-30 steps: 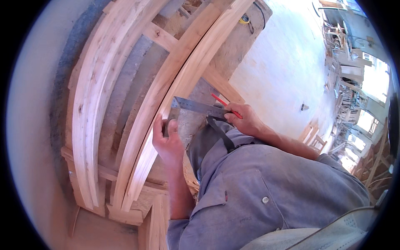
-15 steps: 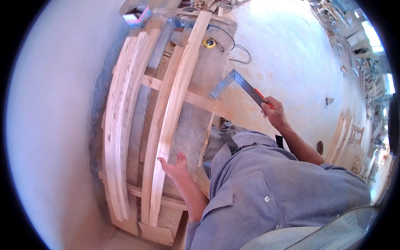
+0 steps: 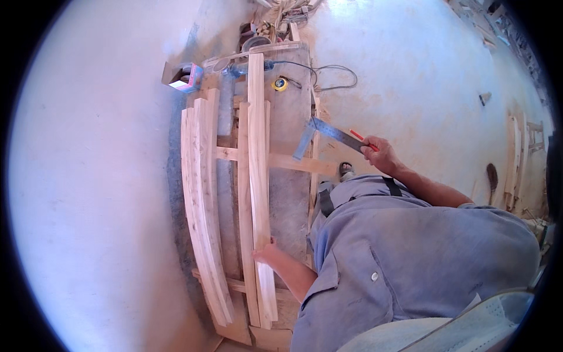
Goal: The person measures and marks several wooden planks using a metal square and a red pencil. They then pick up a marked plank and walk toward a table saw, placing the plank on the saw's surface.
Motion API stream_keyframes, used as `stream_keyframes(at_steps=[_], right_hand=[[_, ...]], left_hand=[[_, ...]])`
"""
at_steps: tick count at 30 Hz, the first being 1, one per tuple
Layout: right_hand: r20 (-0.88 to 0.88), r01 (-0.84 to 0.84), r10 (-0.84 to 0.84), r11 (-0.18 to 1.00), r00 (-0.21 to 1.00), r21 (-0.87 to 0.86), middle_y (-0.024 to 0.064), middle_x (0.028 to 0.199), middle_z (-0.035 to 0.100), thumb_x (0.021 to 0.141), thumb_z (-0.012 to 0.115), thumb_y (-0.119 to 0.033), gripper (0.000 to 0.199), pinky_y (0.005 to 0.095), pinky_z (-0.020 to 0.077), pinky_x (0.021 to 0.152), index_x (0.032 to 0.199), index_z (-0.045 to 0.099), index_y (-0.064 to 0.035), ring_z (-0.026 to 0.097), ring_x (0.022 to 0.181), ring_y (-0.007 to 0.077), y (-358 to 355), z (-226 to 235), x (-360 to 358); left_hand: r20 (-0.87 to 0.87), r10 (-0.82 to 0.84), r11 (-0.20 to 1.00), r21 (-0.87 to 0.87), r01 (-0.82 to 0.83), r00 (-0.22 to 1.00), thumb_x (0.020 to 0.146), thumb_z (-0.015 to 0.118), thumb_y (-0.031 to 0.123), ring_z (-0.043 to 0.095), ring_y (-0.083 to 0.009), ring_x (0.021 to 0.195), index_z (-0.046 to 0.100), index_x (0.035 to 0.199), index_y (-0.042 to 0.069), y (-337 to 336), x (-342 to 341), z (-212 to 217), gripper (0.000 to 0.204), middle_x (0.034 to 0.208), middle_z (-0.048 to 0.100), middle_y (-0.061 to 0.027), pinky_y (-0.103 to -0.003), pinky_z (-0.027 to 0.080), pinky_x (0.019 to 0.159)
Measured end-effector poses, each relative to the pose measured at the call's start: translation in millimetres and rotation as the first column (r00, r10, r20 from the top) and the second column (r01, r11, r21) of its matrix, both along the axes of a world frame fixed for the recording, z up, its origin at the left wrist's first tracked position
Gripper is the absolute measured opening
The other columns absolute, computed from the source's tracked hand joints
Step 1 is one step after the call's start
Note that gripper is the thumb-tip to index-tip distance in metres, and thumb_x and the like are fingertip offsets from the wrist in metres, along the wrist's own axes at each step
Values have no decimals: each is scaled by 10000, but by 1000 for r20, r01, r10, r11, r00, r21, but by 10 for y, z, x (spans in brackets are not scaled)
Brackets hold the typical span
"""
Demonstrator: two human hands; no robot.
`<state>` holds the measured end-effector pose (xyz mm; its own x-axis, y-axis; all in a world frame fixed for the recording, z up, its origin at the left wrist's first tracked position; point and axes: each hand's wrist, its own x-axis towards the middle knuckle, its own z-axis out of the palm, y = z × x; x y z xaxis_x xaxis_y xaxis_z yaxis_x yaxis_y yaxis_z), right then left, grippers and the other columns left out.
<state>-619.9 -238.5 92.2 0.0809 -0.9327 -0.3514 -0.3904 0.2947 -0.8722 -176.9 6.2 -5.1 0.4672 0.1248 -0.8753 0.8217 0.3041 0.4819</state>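
In the head view my right hand (image 3: 381,155) is closed around the end of a metal try square (image 3: 338,135), together with a red pencil (image 3: 355,135). The square's shorter arm hangs over the workbench (image 3: 290,193). My left hand (image 3: 267,251) grips a long pale wooden beam (image 3: 257,152) near its close end; its fingers are partly hidden by the wood. Alongside that beam lies another narrow beam (image 3: 243,199). Both rest on a wooden crosspiece (image 3: 227,154).
Several long beams (image 3: 202,193) lie to the left, by the wall. A yellow tape measure (image 3: 280,84), a corded power tool (image 3: 237,70) and an open small box (image 3: 186,78) stand at the far end. A cable (image 3: 346,87) loops toward the floor.
My left hand has gone from open above the beam to gripping it. The beam has turned slightly, showing another piece beside it. My right hand still holds the square and pencil.
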Motion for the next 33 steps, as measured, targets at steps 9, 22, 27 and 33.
stream_keyframes(at_steps=[9,22,27,33], right_hand=[[107,-57,52,998,993,41,28,681,595,951,627,-148,134,306,454,581,954,671,-21,550,635,108,-121,-243,-101],[154,64,-68,997,986,33,20,671,591,932,633,-139,132,305,455,574,939,675,-14,559,627,108,-139,-497,-152],[135,145,-149,989,980,36,16,667,599,933,634,-147,133,303,460,544,925,673,-20,560,596,104,5,-618,-252],[48,292,-294,955,955,44,20,685,584,960,601,-126,112,253,448,487,934,645,-27,532,556,78,153,-517,-625]], left_hand=[[207,-975,10,400,-917,80,925,524,512,623,-350,902,553,1269,-12,1475,1275,2610,628,1046,585,-180,-462,518,871],[134,-940,324,627,-708,-312,762,647,302,605,-378,1067,493,1335,-33,-771,1247,4332,682,1191,586,-228,-455,486,976],[6,-874,218,899,-380,-486,699,694,222,597,-389,1130,470,1360,-41,-1782,874,3622,746,1246,586,-246,-452,474,1017],[-6,-776,-222,938,265,-631,650,749,154,535,-427,1241,434,1404,-36,-2106,385,1696,839,1336,528,-278,-438,431,1084]])
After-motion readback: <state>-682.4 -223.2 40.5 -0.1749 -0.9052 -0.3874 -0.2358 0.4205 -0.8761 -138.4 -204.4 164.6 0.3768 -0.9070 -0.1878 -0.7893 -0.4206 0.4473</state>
